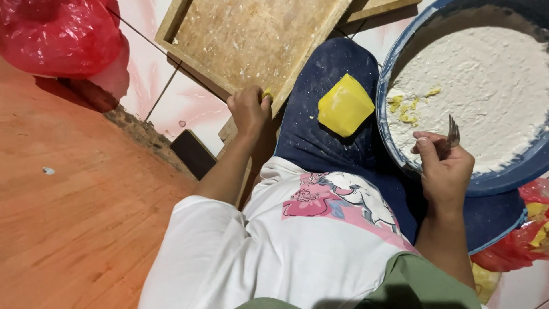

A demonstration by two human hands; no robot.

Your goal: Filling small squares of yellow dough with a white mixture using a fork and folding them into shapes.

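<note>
A red plastic bag (57, 35) is lying crumpled and glossy at the top left, where the wooden floor (68, 217) is meeting the pale tiles; a second red bag (517, 243) with yellow showing through is sitting at the lower right under the basin (394, 68). The left hand (249, 110) is curling its fingers closed on a small yellow scrap (267, 92) at the rim of the tray (251, 40), a flat wooden frame dusted with flour, its long sides running from lower left to upper right. The right hand (445, 170) is clamping its fingers around a metal fork (453, 133), whose tines are pointing up (toward the basin), its long axis near upright in view. The basin is round, blue plastic, holding lumpy white flour with yellow crumbs (407, 111). A smooth yellow block (345, 105), roughly square, is resting on the dark blue cloth over the knee.
</note>
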